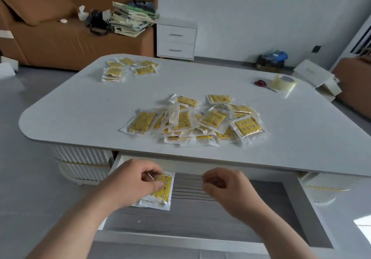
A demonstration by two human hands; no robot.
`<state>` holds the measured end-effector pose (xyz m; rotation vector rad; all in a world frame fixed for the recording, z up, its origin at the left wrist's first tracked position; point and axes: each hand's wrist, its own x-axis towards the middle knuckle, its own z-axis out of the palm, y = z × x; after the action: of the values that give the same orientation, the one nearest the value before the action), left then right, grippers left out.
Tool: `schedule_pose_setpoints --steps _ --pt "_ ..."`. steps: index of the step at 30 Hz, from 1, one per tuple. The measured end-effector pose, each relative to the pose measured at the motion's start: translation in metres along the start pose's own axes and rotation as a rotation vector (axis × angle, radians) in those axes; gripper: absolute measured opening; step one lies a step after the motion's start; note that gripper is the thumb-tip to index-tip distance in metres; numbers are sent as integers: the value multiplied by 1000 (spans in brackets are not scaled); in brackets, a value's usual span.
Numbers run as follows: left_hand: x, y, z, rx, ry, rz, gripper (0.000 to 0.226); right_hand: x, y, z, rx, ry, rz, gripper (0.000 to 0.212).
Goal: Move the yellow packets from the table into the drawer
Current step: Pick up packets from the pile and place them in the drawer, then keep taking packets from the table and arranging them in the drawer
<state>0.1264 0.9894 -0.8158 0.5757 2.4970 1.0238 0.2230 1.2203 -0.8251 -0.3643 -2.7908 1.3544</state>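
Note:
A pulled-out drawer (200,218) with a grey wood-grain floor sits under the white table (80,106). In its left part lies a small stack of yellow packets (162,192) in clear wrappers. My left hand (132,180) rests over that stack, thumb and fingers pinching the top packet's left edge. My right hand (224,184) hovers above the drawer's middle, fingers loosely curled and holding nothing. A large heap of yellow packets (200,120) lies on the table near its front edge. A smaller group of packets (128,68) lies at the table's far left.
Red-handled scissors (263,84) and a roll of clear tape (285,82) lie at the table's right. A brown sofa (50,38) with piled items stands behind, beside a white two-drawer cabinet (176,40). White boxes (315,78) sit on the floor at right.

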Motion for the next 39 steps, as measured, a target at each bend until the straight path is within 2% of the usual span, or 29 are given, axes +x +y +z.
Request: schedule_pose_setpoints --steps 6,9,15,18,25,29,33,36,39 --pt "28 -16 17 133 -94 -26 30 30 24 1 -101 -140 -2 17" --pt "40 -26 20 156 -107 -51 31 42 38 4 -79 -144 19 23" --pt "58 -27 25 25 -222 -159 36 59 28 13 -26 -265 135 21" --pt "54 -5 15 -48 -265 -196 36 52 10 -4 50 -251 216 18" --pt "23 86 -63 -235 -191 -251 27 29 -84 -92 163 -218 344 17" --pt "0 147 -131 -315 -140 -256 23 20 -156 -152 109 -309 325 23" --pt "-26 200 -200 -340 -111 -246 32 16 -234 -203 133 -234 319 16" --pt "-46 228 -256 -390 -47 -244 29 18 -297 -226 151 -263 276 16" --pt "-67 241 -301 -414 21 -233 34 19 -347 -238 145 -272 230 15"
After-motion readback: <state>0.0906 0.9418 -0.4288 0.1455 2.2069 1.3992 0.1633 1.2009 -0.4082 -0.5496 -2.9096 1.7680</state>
